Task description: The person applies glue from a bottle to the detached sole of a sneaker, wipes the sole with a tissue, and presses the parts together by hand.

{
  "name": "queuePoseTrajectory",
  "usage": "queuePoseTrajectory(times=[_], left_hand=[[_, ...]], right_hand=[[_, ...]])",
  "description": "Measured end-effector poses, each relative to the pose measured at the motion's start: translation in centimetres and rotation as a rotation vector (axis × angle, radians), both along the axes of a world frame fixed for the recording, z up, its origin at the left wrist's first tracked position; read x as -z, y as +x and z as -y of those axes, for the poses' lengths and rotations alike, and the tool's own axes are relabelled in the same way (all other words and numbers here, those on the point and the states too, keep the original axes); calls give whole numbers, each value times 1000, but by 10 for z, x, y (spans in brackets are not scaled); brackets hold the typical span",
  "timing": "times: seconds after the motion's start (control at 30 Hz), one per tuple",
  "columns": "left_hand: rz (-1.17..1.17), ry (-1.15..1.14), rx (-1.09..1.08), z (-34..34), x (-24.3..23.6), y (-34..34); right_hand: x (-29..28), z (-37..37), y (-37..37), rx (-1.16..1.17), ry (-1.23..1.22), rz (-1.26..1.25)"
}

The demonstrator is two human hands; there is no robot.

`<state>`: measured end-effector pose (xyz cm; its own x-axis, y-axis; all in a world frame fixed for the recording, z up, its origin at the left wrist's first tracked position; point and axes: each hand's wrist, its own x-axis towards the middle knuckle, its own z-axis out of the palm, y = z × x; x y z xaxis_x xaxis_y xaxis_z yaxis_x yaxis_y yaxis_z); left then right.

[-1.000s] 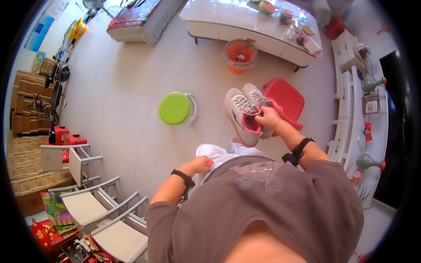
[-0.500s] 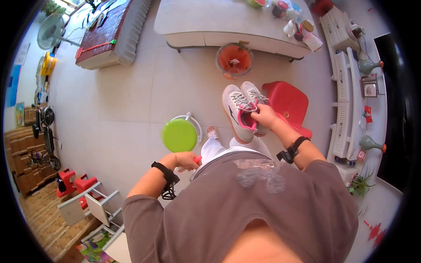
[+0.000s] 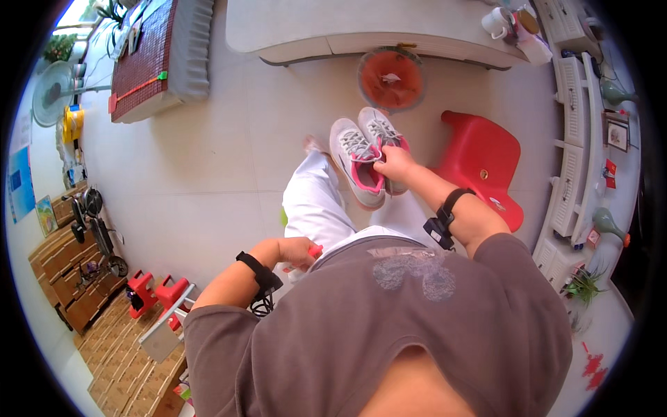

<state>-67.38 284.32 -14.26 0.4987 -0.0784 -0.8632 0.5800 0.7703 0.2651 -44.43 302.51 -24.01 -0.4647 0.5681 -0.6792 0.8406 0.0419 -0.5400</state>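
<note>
A pair of white sneakers [image 3: 351, 147] with grey laces and pink lining hangs in front of me, toes pointing away. My right hand [image 3: 397, 165] is closed on them, pinching their inner collars together. Close by my left hip, my left hand [image 3: 297, 252] is closed round a small item with a red end [image 3: 316, 251]; a whitish part shows below the fingers, but its kind is hidden. My left leg [image 3: 316, 198], in white trousers, is stretched forward.
A red plastic chair [image 3: 479, 160] stands right of the sneakers. Ahead, an orange-lined bin [image 3: 392, 87] sits by a long pale table [image 3: 306, 28]. White cabinets [image 3: 568, 167] line the right side. A sliver of green stool [image 3: 283, 217] shows beside my left leg. Red stools [image 3: 170, 295] are at lower left.
I have stepped forward with my left leg, which now covers most of the green stool. The bin and table have come nearer. Both hands keep their hold; the sneakers sit slightly further left.
</note>
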Motion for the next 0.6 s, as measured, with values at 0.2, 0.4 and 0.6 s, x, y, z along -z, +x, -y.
queuePoseTrajectory(times=[0.2,0.4,0.6], left_hand=[[33,-97,93,-41,41,-28],[218,-168,424,-67,71,-53],[262,-474,363,-61,89,-89]], right_hand=[[52,3,2,65,-69,76],[116,21,8,176,-115,185],[183,42,-1,332,-185,295]])
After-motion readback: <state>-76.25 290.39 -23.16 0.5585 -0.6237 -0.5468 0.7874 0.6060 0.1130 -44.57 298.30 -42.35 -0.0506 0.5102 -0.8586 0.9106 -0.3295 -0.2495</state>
